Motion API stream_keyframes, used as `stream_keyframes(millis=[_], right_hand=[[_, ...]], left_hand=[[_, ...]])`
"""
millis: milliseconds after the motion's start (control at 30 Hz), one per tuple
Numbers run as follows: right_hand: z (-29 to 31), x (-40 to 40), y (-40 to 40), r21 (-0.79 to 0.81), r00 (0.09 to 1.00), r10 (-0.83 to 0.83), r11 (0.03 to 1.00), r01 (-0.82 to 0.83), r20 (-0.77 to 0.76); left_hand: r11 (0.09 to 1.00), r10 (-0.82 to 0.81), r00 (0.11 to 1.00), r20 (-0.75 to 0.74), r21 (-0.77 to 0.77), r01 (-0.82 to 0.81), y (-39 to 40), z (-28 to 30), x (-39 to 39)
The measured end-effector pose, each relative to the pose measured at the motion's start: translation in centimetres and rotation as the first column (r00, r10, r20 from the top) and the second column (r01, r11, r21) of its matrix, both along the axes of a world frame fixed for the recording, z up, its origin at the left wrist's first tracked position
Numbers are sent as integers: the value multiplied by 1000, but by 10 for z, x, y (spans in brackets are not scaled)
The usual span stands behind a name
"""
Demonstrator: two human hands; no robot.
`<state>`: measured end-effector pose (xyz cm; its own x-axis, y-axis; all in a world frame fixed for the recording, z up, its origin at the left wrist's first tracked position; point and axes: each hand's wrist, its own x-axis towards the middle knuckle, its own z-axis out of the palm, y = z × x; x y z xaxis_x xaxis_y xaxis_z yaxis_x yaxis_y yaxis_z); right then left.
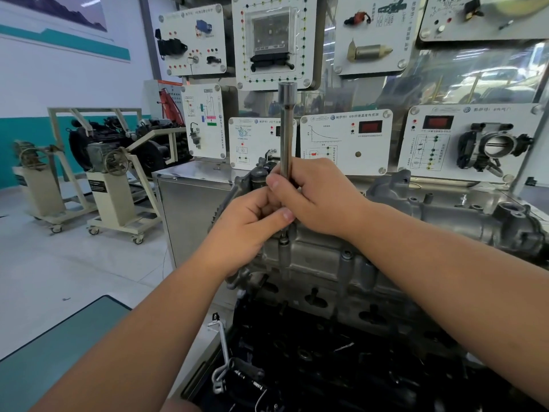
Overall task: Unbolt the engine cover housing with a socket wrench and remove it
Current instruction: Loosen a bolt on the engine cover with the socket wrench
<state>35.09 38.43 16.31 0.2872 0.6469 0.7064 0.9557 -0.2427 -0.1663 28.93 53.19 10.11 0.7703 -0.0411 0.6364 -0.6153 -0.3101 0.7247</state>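
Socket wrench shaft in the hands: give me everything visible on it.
The socket wrench is a long, slim rod of polished, steel-looking metal, standing near upright over the engine cover housing. Its top end widens into a thicker cylindrical head. The right hand wraps the shaft's lower middle; the left hand pinches it just below. Under the hands, a thin tip meets a bolt on the housing's top edge. No handle or ratchet shows at the top.
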Motion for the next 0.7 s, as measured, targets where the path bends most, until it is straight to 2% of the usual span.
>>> stream_keyframes(millis=[233,367,467,600,700], right_hand=[[-1,1,-2,-26,1000,25,999,-25,-15],[0,-1,-4,46,999,21,999,-22,31],[-1,-1,-1,4,1000,10,1000,-10,1],[0,0,-2,-22,999,29,999,-29,-13],[-1,-1,-5,34,999,41,999,-42,17]], left_hand=[[993,57,997,-58,108,-50,8,-1,-3],[997,58,998,-19,45,-57,3,-1,-1],[1000,-9,1000,-16,-24,9,1,-1,0],[998,25,1000,1,-56,-25,-1,-1,2],[999,24,1000,0,-41,-24,-3,-2,1]])
